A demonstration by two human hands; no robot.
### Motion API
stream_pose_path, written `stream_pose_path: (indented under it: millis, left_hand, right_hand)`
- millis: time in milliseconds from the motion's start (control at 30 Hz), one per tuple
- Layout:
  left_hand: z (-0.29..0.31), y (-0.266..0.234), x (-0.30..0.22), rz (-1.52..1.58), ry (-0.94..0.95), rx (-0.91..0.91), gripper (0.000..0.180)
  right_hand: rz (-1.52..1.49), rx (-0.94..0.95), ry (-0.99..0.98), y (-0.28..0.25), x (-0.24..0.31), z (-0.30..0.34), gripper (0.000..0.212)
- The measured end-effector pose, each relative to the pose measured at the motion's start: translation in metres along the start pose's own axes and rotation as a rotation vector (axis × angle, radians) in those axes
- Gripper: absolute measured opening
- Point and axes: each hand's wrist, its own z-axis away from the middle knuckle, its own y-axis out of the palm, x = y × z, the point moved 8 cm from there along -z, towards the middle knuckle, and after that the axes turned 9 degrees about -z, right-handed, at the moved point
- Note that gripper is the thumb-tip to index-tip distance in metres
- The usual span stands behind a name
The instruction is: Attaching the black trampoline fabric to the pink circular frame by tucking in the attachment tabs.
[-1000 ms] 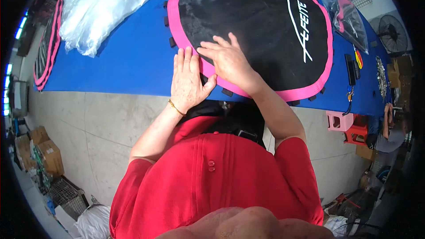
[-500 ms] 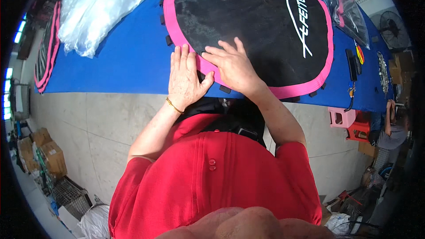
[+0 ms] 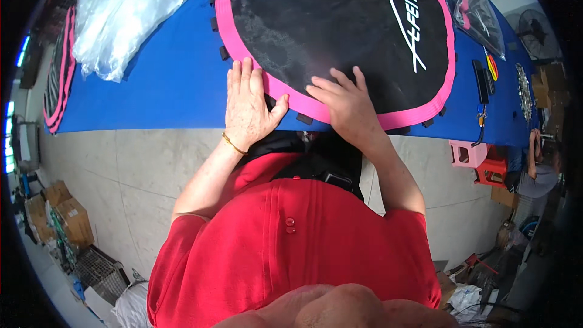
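A round black trampoline mat (image 3: 316, 30) with a wide pink border and small black loops around its rim lies on a blue-covered table (image 3: 158, 97). White lettering runs along its right side. My left hand (image 3: 249, 106) lies flat at the mat's near-left edge, fingers stretched over the pink border and thumb out to the side. Over the near border rests my right hand (image 3: 352, 106), its fingers spread onto the black fabric. Neither hand grips anything. The mat's far edge is cut off by the top of the picture.
Clear plastic bags (image 3: 133, 18) are heaped at the far left, beside striped pink-and-black pieces (image 3: 59, 73). At the right lie a bagged pink-and-black item (image 3: 473, 12), a dark tool (image 3: 481, 82) and small metal parts (image 3: 523, 94). A pink stool (image 3: 466, 153) and another person (image 3: 537, 176) are beyond.
My right hand has slid to the right along the mat's near border, away from my left hand. The left hand remains flat at the near-left edge.
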Motion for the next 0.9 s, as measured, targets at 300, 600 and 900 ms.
stream_pose_path:
  millis: [300,600,900]
  left_hand:
    - [-0.004,0.0,-0.002,-0.002,0.005,-0.004,0.079]
    - [0.0,0.003,-0.001,-0.014,0.014,0.02,0.082]
    - [-0.005,0.001,-0.003,-0.022,0.022,0.007,0.081]
  right_hand:
    - [-0.043,0.016,-0.042,0.017,0.009,-0.028,0.042]
    - [-0.024,-0.017,0.114,-0.022,-0.008,0.035,0.04]
    - [-0.083,-0.031,0.018,0.0,0.0,-0.003,0.041]
